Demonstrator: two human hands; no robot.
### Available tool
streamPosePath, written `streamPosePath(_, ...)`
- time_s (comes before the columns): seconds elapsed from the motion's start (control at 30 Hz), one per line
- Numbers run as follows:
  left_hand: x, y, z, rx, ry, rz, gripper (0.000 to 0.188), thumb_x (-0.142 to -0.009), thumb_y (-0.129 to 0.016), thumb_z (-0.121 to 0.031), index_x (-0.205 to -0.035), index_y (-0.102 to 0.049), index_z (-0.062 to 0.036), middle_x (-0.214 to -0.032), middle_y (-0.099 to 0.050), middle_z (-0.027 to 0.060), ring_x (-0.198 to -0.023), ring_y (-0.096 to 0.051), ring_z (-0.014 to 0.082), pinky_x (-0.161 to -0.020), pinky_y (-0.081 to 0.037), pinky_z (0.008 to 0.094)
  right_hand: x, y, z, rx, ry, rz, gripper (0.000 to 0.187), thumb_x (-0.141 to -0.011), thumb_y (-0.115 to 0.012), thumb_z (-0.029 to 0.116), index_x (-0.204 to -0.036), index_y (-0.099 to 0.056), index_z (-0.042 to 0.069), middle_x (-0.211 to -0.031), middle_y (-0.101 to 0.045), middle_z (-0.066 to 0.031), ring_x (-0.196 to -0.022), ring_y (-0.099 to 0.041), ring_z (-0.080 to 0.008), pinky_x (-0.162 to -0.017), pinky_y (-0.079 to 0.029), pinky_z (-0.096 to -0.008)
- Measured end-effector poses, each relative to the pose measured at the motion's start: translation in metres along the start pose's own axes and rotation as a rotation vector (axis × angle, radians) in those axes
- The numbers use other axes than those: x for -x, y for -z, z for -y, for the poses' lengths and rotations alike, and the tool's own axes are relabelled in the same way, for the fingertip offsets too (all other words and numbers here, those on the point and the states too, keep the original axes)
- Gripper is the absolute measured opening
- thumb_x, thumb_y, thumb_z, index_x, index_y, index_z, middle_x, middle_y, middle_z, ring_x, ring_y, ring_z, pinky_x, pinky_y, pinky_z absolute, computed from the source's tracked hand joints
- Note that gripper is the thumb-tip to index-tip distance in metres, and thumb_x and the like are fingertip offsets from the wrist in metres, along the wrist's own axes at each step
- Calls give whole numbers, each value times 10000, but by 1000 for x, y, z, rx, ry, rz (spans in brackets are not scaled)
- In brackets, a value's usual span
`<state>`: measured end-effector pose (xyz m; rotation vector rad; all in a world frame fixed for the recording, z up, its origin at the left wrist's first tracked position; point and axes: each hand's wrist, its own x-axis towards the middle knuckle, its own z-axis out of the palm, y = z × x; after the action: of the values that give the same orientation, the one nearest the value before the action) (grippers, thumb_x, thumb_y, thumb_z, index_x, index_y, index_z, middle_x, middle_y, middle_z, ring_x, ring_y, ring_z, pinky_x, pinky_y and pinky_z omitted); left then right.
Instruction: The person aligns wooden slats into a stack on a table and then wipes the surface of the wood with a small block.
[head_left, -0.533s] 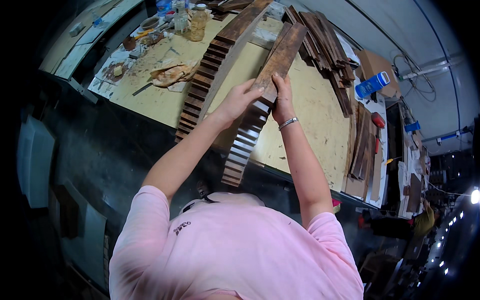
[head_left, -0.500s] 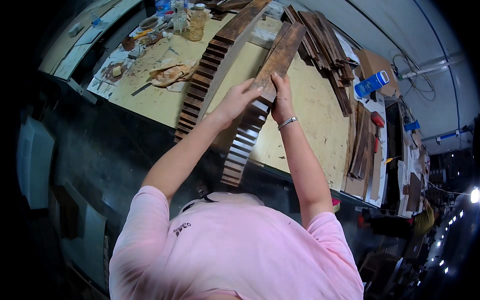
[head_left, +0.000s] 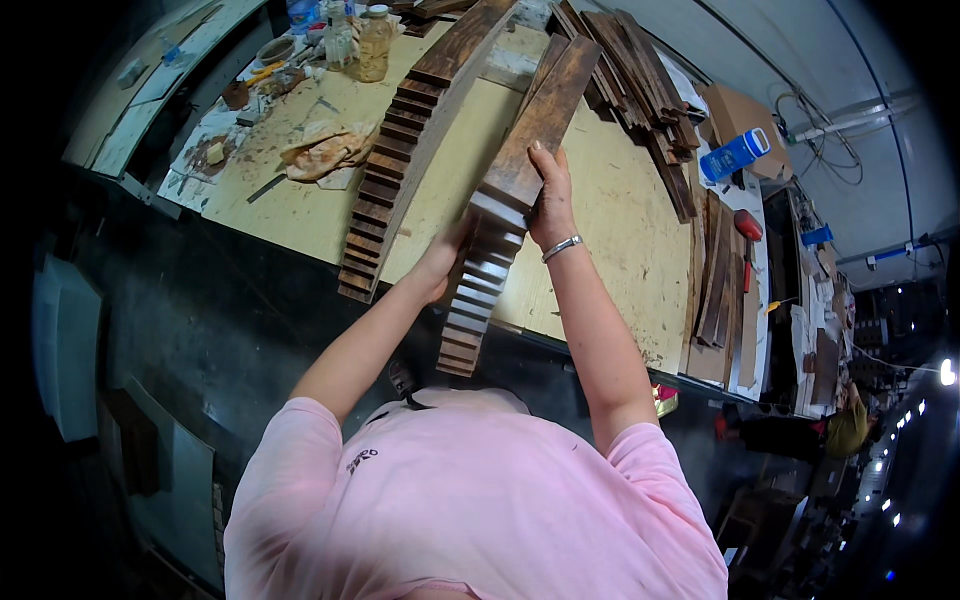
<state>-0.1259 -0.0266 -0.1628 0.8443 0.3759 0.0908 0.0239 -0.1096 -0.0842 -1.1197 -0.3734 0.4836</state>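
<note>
Between my two hands is a stack of dark boards, its long axis pointing from 1 o'clock at the far end to 7 o'clock near my body, where the board ends step down like stairs and jut past the table edge. Taking the middle of that stack as the clock's centre, my right hand sits at about 3 o'clock, curled part-way round the side, the thumb laid up on the top face; the other fingers are mostly hidden. My left hand is between 7 and 8 o'clock, against the left side and lower down the stepped part; its fingers go out of sight behind the boards, so I cannot tell how far open it is or whether it grips

At 10 o'clock, apart from my left hand, a second stepped stack lies on the pale tabletop. Past it, between 9 and 10, is a stained cloth. Loose boards lie in a heap toward 2 o'clock, and a blue bottle is at nearly 3
</note>
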Motion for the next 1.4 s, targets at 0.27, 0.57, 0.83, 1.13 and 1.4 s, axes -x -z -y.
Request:
streamPosePath(0.27, 1, 16, 38, -62, 29, -116, 549, -1029, -480, -471, -1319, -548, -10, -1151, -633, 76, -1036, -576, 166, -920, -458, 314, 3, -3, 3, -21, -63, -11, 740, -888, -637, 265, -1488, -287, 9, -1409, -465, -137, -1289, -432, -230, -1107, -311, -356)
streamPosePath(0.57, 51, 18, 60, -265, 7, -252, 511, -1039, -469, -444, -1258, -567, 7, -1147, -645, 97, -1041, -603, 178, -909, -474, 317, 0, 5, -1, 35, -40, -68, 652, -899, -606, 273, -1450, -342, 47, -1342, -518, -119, -1221, -497, -229, -1050, -384, -368)
streamPosePath(0.83, 84, 14, 72, 53, 285, -198, 550, -1020, -415, -565, -1167, -638, -85, -980, -691, 23, -863, -663, 152, -790, -551, 335, 3, 0, 11, -13, -35, 23, 810, -875, -637, 258, -1508, -227, -38, -1439, -439, -164, -1261, -479, -241, -1077, -365, -349)
streamPosePath(1.13, 83, -1, 90, 2, 226, -213, 524, -1008, -544, -446, -1186, -587, 45, -1049, -684, 111, -919, -671, 178, -794, -562, 340, 21, 19, 31, -146, -90, 71, 604, -902, -594, 180, -1449, -362, 74, -1240, -558, -103, -1085, -566, -196, -933, -483, -334)
streamPosePath(1.4, 75, -9, 96, -46, 230, -296, 490, -953, -666, -357, -1185, -511, 46, -1035, -654, 134, -885, -673, 198, -760, -587, 358, 28, 51, 33, -278, -142, 80, 565, -914, -598, 218, -1419, -395, 65, -1222, -572, -93, -1074, -585, -178, -914, -501, -325)
